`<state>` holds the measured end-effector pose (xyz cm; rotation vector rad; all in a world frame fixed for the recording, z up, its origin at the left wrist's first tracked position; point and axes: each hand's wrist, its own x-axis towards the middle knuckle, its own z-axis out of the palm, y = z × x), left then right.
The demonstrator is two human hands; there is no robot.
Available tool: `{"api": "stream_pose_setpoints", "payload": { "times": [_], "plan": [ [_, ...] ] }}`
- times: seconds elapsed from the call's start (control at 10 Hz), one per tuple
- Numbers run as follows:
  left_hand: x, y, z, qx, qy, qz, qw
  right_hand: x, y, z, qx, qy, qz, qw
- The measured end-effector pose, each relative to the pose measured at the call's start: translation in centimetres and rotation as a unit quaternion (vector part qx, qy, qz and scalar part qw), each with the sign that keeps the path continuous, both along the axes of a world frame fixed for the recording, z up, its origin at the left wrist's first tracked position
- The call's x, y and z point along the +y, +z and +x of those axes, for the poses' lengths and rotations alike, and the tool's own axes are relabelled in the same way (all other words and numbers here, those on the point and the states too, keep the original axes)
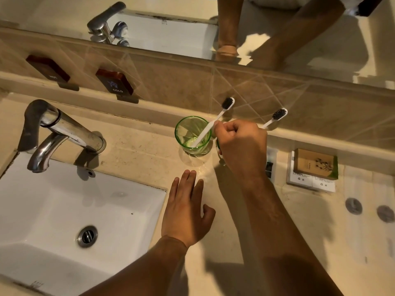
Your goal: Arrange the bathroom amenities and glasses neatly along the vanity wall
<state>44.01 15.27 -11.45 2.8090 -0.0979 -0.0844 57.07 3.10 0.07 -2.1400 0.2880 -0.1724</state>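
Observation:
A green glass (pixel 193 135) stands on the beige vanity near the back wall, with a white toothbrush (pixel 210 124) leaning in it, black bristles up. My right hand (pixel 241 146) is closed around that toothbrush's handle just right of the glass rim. A second white toothbrush (pixel 275 117) pokes out behind my right hand, and a second green glass is mostly hidden under it. My left hand (pixel 188 208) lies flat on the counter in front of the glass, fingers spread, holding nothing. A brown amenity box (pixel 314 163) rests on white packets (pixel 310 182) to the right.
The white sink basin (pixel 64 210) with its drain and a chrome faucet (pixel 59 133) fill the left side. Two dark hot and cold signs (pixel 114 82) stand on the back ledge. Two round grey caps (pixel 369 210) lie at the far right. A mirror runs above the tiles.

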Motion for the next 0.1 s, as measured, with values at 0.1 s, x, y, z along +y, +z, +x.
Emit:
{"api": "stream_pose_setpoints", "payload": {
  "times": [0.1],
  "plan": [
    [0.31, 0.3, 0.25, 0.016, -0.004, 0.001, 1.0, -0.68, 0.63, -3.11, -0.044, -0.031, -0.037, 0.998]
  ]
}}
